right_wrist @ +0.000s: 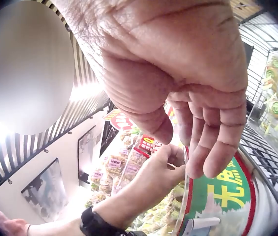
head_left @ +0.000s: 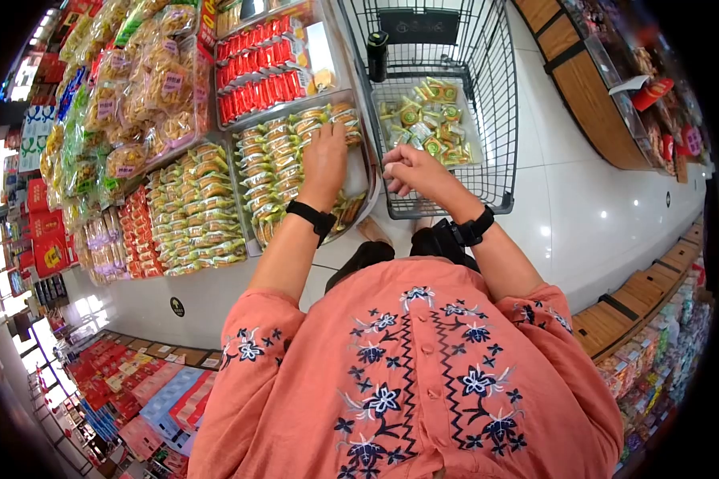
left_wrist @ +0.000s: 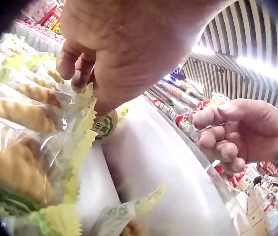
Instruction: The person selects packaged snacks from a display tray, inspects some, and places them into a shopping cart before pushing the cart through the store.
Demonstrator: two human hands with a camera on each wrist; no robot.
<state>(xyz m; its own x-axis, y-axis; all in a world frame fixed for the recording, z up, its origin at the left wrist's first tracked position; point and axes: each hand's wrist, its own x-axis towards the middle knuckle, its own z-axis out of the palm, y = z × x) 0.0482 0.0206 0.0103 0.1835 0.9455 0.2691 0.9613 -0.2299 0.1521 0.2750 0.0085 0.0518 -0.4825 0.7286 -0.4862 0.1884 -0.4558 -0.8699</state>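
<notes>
My left hand (head_left: 326,164) reaches down into a bin of individually wrapped biscuits (head_left: 268,164), its fingers bent among the packets. In the left wrist view the thumb side of that hand (left_wrist: 124,54) is right at one wrapped biscuit (left_wrist: 107,124) with green print, and the fingertips curl close above the rows. Over the near left corner of the shopping cart, my right hand (head_left: 415,170) hangs with loosely curled fingers and holds nothing. The right wrist view shows its bare palm (right_wrist: 173,64) and fingers. More wrapped biscuits (head_left: 431,120) lie in a clear container inside the cart.
The wire cart (head_left: 495,152) stands right beside the display and holds a dark bottle (head_left: 377,57). Red packets (head_left: 264,72) fill the bin beyond, and bagged snacks (head_left: 128,96) are piled at left. A wooden-fronted shelf (head_left: 583,80) stands across the tiled floor.
</notes>
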